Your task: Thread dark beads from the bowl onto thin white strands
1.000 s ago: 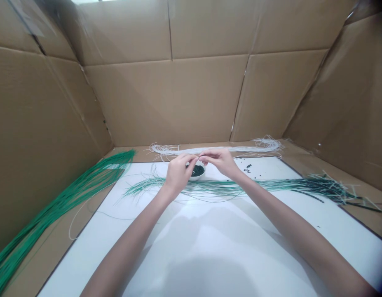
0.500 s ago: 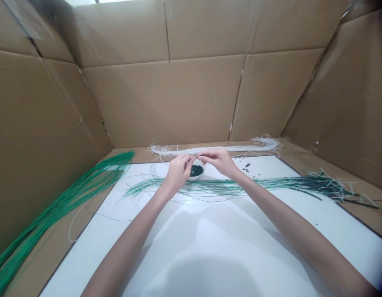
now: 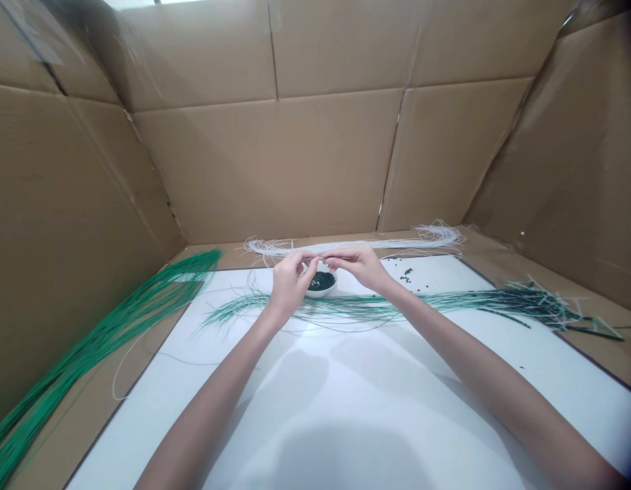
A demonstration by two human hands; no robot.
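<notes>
Both hands meet above a small white bowl (image 3: 321, 293) of dark green beads (image 3: 322, 280). My left hand (image 3: 290, 275) is closed in a pinch, thumb against fingers, at the bowl's left side. Facing it, my right hand (image 3: 360, 263) pinches too, over the bowl's right rim. A thin, short dark line shows between the fingertips; it is too small to name. Under both wrists runs a bundle of thin green strands (image 3: 350, 307), whose right ends carry dark beads and pale tips (image 3: 534, 306).
Loose dark beads (image 3: 407, 273) lie on the white board (image 3: 315, 381) right of the bowl. A bundle of white strands (image 3: 346, 246) rests behind the hands. Green strands (image 3: 116, 333) spread along the left. Cardboard walls (image 3: 274, 170) stand at the back and both sides.
My left fingertips have drawn slightly away from the right ones, leaving a small gap with the thin thing between them. My right hand keeps its pinch; the view has shifted slightly.
</notes>
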